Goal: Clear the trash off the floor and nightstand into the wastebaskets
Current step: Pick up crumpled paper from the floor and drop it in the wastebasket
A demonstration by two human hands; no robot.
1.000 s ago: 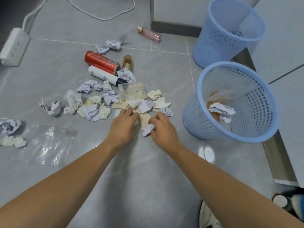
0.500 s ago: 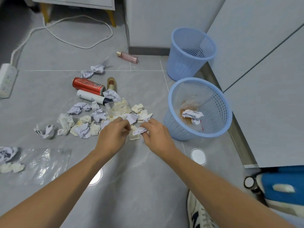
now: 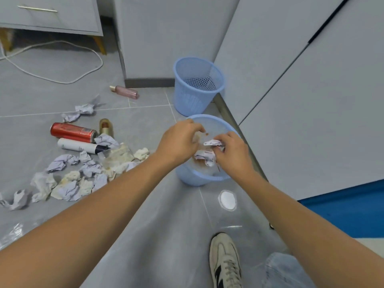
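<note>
Head view shows both hands over the near basket [image 3: 209, 179], which already holds a few crumpled papers [image 3: 204, 157] on its stained bottom. The right hand [image 3: 232, 154] has its fingers curled round a paper wad [image 3: 213, 142] held above the opening; the left hand [image 3: 179, 142] is bunched with fingertips drawn together, and whether it holds a scrap I cannot tell (a small brown fleck [image 3: 207, 134] hangs just beside it, perhaps dropping). So the work looks barely begun: one load is at the point of release, and most of the litter is on the floor [image 3: 145, 225]. Left to clear, as far as can be seen: the heap of paper balls [image 3: 79, 177] spreading from beside the basket to the left edge, two more wads [image 3: 80, 112] farther back, a red can [image 3: 72, 132], a white spray can [image 3: 80, 146] lying just in front of it, a small amber bottle [image 3: 106, 126] close by the can's end, a pink bottle [image 3: 125, 92] near the wall, and clear plastic film [image 3: 10, 233] at the lower left. The far basket [image 3: 197, 88] looks empty, its mesh bottom bare. Only the nightstand's drawer front [image 3: 52, 17] shows at the upper left; its top is out of frame, so what waits there cannot be judged.
</note>
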